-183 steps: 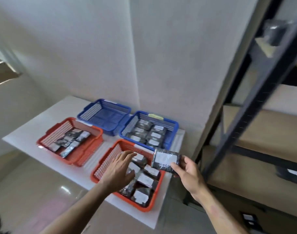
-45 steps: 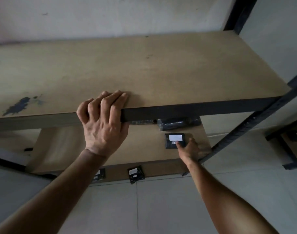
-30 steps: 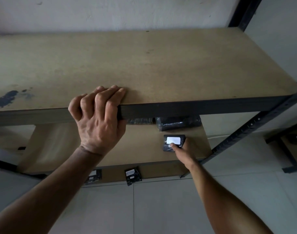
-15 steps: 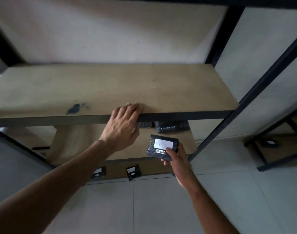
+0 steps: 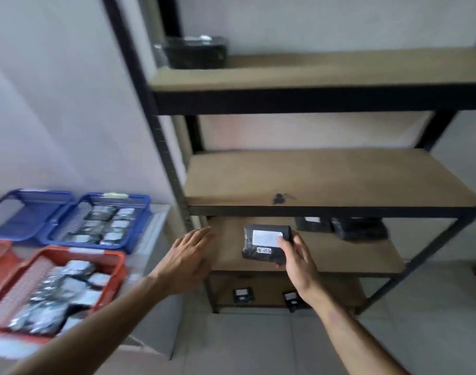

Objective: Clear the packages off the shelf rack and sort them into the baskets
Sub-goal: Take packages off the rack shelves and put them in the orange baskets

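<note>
Right hand (image 5: 296, 259) grips a flat black plastic-wrapped package (image 5: 266, 243) with white label; left hand (image 5: 189, 255) hangs loose, fingers straight

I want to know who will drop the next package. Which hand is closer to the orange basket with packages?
Left. The left hand hovers open just right of the orange basket, while the right hand holds the black package farther right, before the shelf rack.

The left hand (image 5: 186, 259) hangs free with its fingers straight and spread, pointing toward one o'clock, the forearm running down to seven o'clock. The right hand (image 5: 296, 259) is raised, wrist toward five o'clock — thumb and fingers curled round a black package (image 5: 263, 244) at its ten o'clock.
</note>
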